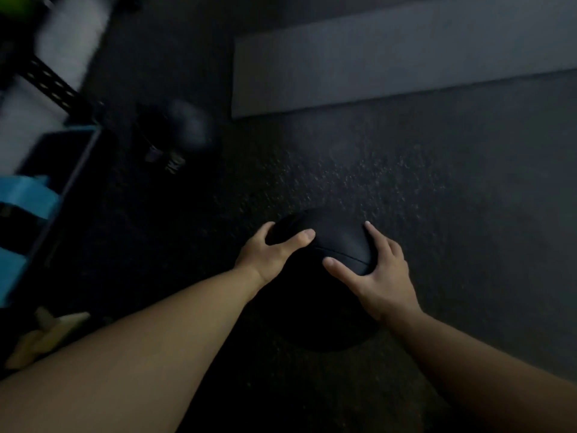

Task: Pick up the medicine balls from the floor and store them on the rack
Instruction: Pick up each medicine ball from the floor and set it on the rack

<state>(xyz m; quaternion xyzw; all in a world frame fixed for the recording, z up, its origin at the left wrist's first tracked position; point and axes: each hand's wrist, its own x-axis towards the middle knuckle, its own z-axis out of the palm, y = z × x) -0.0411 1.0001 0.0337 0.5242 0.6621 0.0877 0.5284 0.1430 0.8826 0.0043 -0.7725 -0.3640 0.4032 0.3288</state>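
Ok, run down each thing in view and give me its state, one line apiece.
near ball: on the dark floor, both hands pressed to its sides, lift not clear
left hand: grip closed on the near ball's left side
right hand: fingers spread on its right side
far ball: lying on the floor by the rack, untouched, blurred
rack: at left, blurred, contents unclear
grey mat: flat on the floor

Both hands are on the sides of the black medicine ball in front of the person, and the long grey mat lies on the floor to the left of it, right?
Not quite. The left hand and right hand do clasp the black leather medicine ball, but the head view shows the long grey mat lying beyond it, toward the upper right, not to the left.
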